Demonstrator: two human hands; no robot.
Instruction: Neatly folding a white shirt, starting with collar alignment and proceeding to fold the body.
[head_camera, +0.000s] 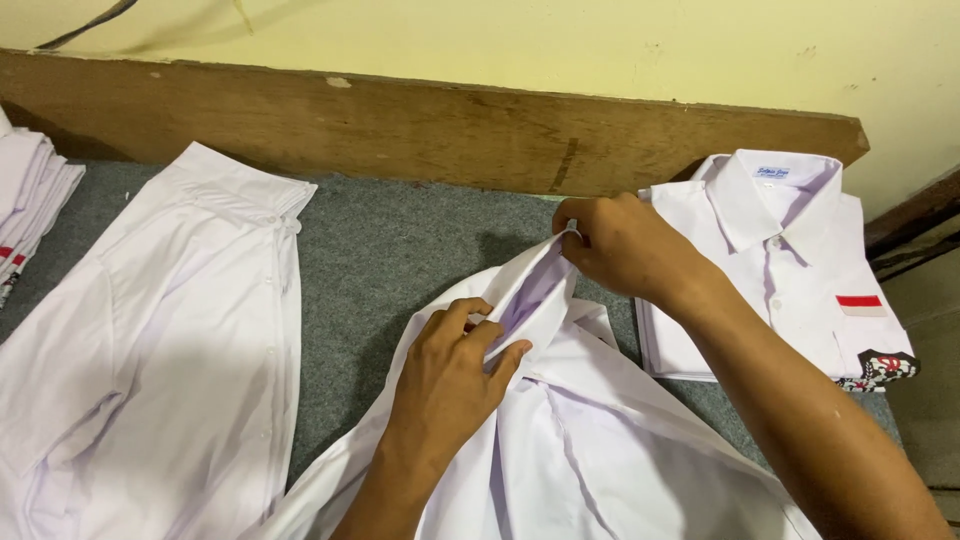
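Observation:
A white shirt (590, 450) lies in front of me on the grey felt table (400, 240). Its collar (535, 290) is lifted up between my hands. My left hand (455, 375) pinches the near part of the collar by the neck opening. The far tip of the collar is held between the fingers of my right hand (620, 245), raised a little above the cloth. Both forearms reach in from the bottom right.
Another white shirt (160, 340) is spread flat at the left. A folded white shirt (780, 260) with a red-and-white chest patch lies at the right. A stack of folded shirts (30, 200) sits at the far left edge. A wooden board (430, 125) backs the table.

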